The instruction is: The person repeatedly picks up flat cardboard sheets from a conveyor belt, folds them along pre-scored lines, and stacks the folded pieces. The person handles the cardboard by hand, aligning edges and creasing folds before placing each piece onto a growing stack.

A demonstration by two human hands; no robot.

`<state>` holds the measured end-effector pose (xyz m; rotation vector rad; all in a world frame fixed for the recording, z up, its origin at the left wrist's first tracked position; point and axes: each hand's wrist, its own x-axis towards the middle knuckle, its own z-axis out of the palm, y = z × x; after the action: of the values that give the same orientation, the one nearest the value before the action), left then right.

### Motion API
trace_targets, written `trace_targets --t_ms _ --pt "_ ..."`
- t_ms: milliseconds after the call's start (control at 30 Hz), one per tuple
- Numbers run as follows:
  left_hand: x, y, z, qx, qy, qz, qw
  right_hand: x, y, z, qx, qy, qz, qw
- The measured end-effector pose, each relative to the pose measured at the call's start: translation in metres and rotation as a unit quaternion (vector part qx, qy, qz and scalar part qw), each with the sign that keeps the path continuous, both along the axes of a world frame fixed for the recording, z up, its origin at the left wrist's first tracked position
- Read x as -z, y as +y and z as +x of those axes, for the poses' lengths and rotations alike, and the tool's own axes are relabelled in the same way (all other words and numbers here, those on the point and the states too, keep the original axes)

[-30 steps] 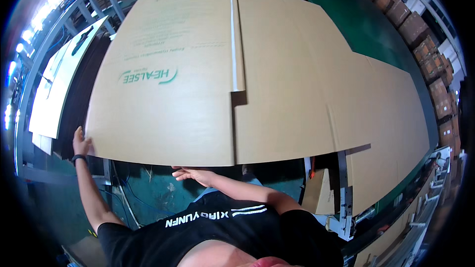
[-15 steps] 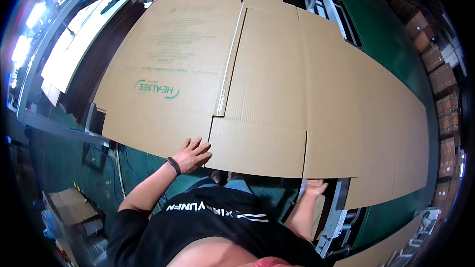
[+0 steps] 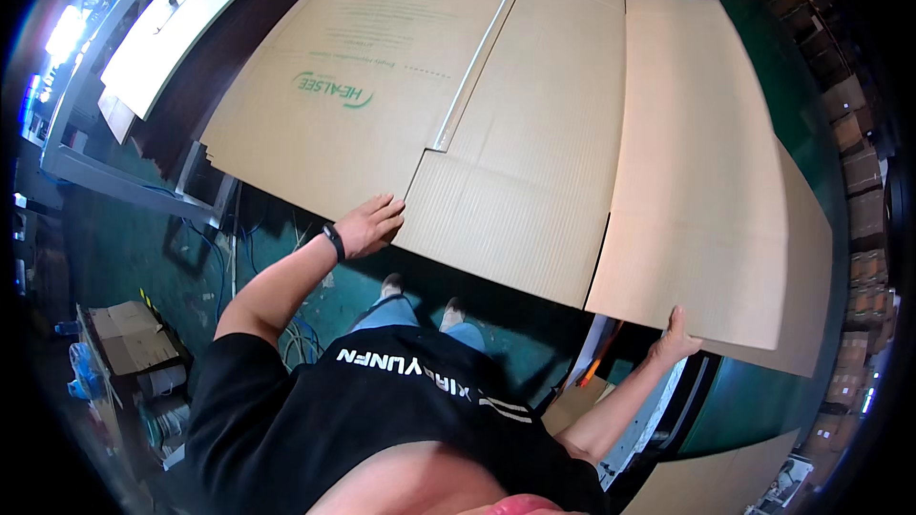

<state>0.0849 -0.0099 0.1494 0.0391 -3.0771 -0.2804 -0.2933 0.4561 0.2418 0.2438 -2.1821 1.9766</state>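
A large flattened brown cardboard box [image 3: 515, 172] with green printing lies in front of me. A strip of clear tape [image 3: 482, 62] runs along a seam on it. My left hand [image 3: 370, 226] rests with fingers stretched out on its near edge, beside a slot between two flaps. At the near right, my right hand [image 3: 676, 341] grips the edge of the right-hand panel [image 3: 701, 181], thumb on top and fingers hidden underneath. That panel is raised and bends along the crease. Another cardboard sheet [image 3: 809, 267] shows beneath it.
A white board [image 3: 181, 24] lies on a metal frame [image 3: 100, 186] at the left. Under the near right edge are metal rails and an orange-handled tool [image 3: 599, 358]. Stacked cartons [image 3: 863, 272] line the far right. A cardboard piece [image 3: 134, 336] lies low on the left.
My right hand has gone from under the near edge to gripping the right panel, which has lifted along its crease. My left hand stays on the near edge. The view has shifted.
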Motion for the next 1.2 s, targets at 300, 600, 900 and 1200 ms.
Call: trace_targets --t_ms 300,600,900,1200 --pt "0.033 -0.003 -0.018 -0.025 0.054 -0.023 0.998 -0.074 -0.165 0.112 -0.219 0.264 0.179 0.922" --pt "0.034 -0.012 -0.002 -0.028 0.099 0.054 0.993 0.048 -0.297 0.213 -0.434 0.402 0.413 0.693" --pt "0.035 -0.019 -0.004 -0.096 0.172 0.187 0.962 0.095 -0.341 0.208 -0.531 0.387 0.438 0.614" --pt "0.035 -0.019 -0.012 -0.122 0.203 0.202 0.950 0.105 -0.382 0.185 -0.691 0.268 0.213 0.636"
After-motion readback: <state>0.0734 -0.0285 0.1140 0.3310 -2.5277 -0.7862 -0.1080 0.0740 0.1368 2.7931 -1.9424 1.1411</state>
